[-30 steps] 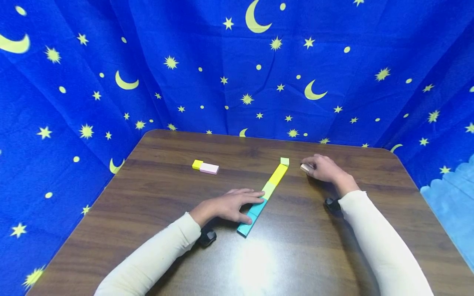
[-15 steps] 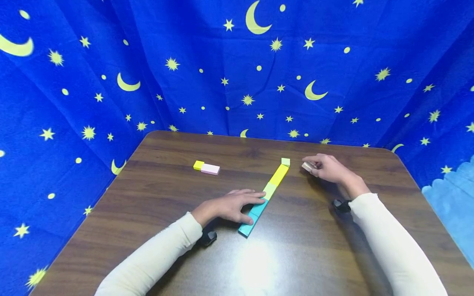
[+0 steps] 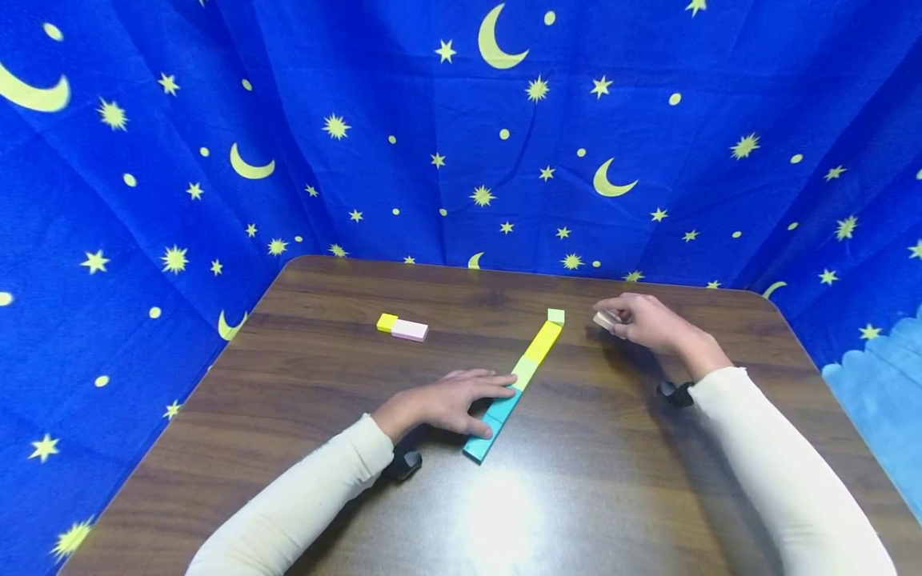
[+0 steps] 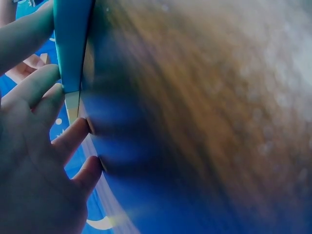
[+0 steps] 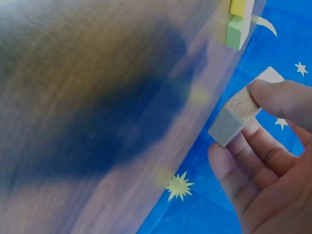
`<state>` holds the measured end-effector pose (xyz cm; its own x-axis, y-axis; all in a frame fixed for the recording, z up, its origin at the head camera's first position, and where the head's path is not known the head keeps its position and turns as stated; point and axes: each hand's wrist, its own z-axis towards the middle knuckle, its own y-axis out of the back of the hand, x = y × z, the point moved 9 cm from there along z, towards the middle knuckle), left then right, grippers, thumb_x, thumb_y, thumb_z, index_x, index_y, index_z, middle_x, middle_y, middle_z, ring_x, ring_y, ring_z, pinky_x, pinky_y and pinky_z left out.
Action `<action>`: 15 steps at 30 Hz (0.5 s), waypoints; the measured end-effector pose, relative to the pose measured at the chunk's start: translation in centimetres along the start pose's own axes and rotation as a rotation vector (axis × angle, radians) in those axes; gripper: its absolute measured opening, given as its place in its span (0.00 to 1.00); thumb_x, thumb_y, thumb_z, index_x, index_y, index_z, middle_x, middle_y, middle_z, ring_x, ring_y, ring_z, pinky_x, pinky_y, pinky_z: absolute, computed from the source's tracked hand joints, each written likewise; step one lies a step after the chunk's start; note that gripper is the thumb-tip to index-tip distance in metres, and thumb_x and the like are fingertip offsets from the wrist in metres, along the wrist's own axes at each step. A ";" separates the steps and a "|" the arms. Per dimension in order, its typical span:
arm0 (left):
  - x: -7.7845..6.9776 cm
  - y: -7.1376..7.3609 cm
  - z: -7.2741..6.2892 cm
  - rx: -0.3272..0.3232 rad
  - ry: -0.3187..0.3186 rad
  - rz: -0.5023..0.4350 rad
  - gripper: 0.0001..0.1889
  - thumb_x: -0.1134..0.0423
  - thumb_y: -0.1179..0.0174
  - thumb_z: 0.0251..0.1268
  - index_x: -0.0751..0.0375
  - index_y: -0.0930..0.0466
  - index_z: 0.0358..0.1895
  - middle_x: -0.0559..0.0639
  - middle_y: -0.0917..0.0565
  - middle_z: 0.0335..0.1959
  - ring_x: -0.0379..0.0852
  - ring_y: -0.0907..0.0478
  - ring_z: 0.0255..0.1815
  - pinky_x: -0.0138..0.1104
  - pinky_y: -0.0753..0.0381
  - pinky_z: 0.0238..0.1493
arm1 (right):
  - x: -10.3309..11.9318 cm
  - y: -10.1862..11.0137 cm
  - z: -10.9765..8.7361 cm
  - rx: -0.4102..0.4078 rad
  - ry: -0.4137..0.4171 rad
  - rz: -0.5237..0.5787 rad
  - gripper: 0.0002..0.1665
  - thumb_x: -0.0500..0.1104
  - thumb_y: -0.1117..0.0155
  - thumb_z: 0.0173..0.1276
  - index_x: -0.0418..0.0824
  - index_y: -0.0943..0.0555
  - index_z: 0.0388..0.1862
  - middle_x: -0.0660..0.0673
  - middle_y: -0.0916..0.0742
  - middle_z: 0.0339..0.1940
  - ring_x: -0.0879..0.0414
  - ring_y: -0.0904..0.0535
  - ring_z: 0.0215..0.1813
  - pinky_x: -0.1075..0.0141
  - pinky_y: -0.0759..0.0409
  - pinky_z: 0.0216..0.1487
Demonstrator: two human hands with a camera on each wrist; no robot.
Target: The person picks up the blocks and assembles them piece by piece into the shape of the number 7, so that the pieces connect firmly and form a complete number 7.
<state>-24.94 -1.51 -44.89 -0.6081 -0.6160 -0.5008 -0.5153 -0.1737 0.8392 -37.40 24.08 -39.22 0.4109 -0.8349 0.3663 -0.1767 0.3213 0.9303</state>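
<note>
My right hand (image 3: pixel 644 320) pinches a small natural-wood block (image 5: pixel 240 108) between thumb and fingers, to the right of the row's far end. In the right wrist view the block is tilted, with bare grain on one side and a paler end. My left hand (image 3: pixel 454 400) is spread, with thumb and fingertips resting on the near part of a slanting row of blocks. That row runs from teal blocks (image 3: pixel 493 422) through a pale green one (image 3: pixel 524 371) to a yellow one (image 3: pixel 543 342). At its far end a light green block (image 3: pixel 556 317) sits at an angle. The left fingers partly cover the teal blocks.
Farther left on the brown wooden table (image 3: pixel 302 360) lie a small yellow block (image 3: pixel 386 322) and a pale pink block (image 3: pixel 409 330), end to end. A blue curtain (image 3: pixel 403 104) with moons and stars hangs around the table's back and sides.
My right hand has moved slightly right and away from the row, carrying the wooden block with it. The left hand and the row have kept their places.
</note>
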 end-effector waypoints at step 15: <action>0.1 0.0 0.0 -0.006 0.001 -0.004 0.35 0.51 0.37 0.66 0.45 0.38 0.76 0.38 0.46 0.82 0.51 0.51 0.83 0.53 0.49 0.80 | 1.7 0.9 2.6 -0.011 0.068 -0.034 0.24 0.34 0.37 0.65 0.39 0.20 0.61 0.36 0.13 0.43 0.46 0.18 0.43 0.57 0.21 0.40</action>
<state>-24.98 -1.54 -44.97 -0.6054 -0.6159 -0.5041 -0.5142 -0.1807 0.8384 -39.23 21.77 -37.83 0.4768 -0.8131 0.3341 -0.1516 0.2983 0.9423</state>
